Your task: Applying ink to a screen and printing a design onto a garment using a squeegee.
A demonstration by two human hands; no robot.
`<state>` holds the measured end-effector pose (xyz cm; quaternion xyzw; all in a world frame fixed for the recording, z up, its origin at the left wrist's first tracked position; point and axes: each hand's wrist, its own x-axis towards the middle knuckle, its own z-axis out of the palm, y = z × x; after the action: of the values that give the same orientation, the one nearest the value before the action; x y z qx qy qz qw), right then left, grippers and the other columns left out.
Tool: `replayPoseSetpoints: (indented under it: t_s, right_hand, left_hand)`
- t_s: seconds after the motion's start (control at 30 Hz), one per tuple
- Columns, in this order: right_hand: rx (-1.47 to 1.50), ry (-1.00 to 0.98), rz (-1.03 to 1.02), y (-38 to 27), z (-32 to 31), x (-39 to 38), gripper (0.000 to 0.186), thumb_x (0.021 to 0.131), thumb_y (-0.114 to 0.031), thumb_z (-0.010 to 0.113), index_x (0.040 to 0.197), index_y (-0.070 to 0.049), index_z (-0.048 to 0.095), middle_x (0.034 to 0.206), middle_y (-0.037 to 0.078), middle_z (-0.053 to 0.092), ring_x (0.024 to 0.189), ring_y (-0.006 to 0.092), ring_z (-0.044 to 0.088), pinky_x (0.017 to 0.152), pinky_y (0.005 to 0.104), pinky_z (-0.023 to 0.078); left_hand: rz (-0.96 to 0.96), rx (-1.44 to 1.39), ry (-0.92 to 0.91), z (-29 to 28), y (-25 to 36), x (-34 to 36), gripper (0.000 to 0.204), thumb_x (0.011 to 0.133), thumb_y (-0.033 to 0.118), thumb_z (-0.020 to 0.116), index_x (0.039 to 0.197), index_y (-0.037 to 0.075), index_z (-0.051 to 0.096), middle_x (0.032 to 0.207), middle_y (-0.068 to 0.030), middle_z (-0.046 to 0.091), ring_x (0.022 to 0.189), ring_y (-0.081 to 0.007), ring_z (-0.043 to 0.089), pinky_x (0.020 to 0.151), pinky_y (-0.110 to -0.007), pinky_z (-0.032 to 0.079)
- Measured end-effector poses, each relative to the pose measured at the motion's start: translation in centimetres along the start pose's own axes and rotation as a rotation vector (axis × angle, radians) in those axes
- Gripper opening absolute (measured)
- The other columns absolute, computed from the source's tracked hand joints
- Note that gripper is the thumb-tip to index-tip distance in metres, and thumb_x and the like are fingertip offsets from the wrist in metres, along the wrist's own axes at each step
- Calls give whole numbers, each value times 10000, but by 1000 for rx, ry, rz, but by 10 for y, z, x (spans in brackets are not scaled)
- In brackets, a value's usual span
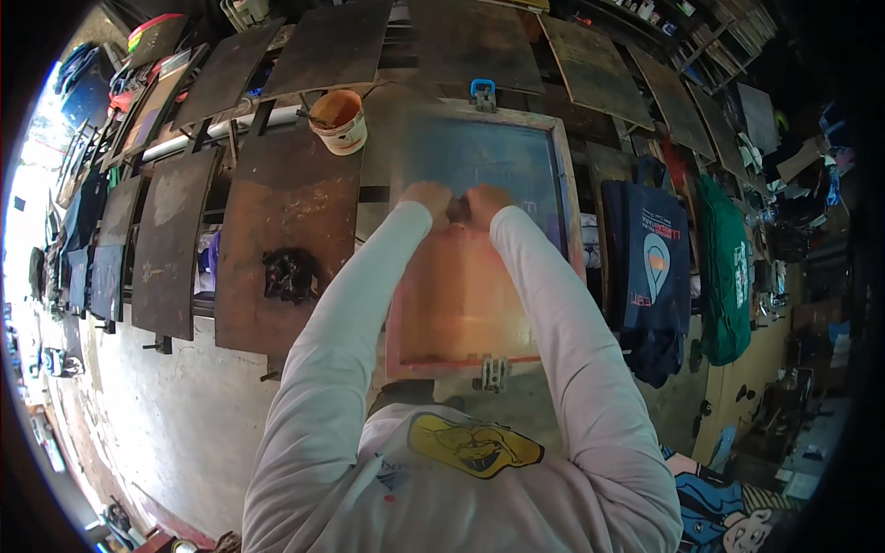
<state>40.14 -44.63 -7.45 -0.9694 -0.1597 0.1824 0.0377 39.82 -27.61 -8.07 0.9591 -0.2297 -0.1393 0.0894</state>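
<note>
Both arms reach forward over a screen-printing frame lying on a board in front of me. My left hand and my right hand are closed close together, about midway along the mesh. Between them shows a dark piece of what looks like a squeegee; most of it is hidden by the fingers. Nearer than the hands, the mesh carries a smooth orange coat of ink. Beyond them the mesh looks blue-grey. A blue-handled clamp sits at the far edge, and a metal fitting at the near edge.
On the brown board to the left stand a white bucket with orange insides and a crumpled black plastic lump. Navy and green printed bags lie on boards at the right. More dark boards line the far side.
</note>
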Motion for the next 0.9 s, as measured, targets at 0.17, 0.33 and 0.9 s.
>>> replayPoseSetpoints:
  t_s: [0.17, 0.33, 0.9]
  right_hand:
    - [38, -37, -17, 1, -6, 11, 395, 783, -491, 687, 999, -171, 774, 1018, 178, 723, 947, 381, 690, 879, 459, 548]
    - [57, -121, 40, -5, -12, 12, 328, 756, -332, 760, 997, -110, 763, 1043, 154, 734, 978, 334, 709, 861, 440, 574]
    - [149, 75, -34, -18, 58, -73, 331, 773, -380, 701, 942, -100, 753, 974, 190, 723, 944, 365, 693, 842, 463, 544]
  left_hand:
    - [-88, -101, -120, -21, -4, 7, 394, 721, 302, 723, 1056, 97, 753, 1118, -184, 708, 1059, -350, 674, 936, -434, 542]
    - [-159, -81, -193, -28, 2, 11, 418, 723, 284, 706, 1091, 91, 740, 1135, -189, 704, 1091, -354, 664, 958, -428, 532]
    - [-78, -54, -80, 27, 46, -76, 394, 731, 337, 718, 1065, 129, 743, 1113, -166, 710, 1056, -343, 674, 925, -430, 541]
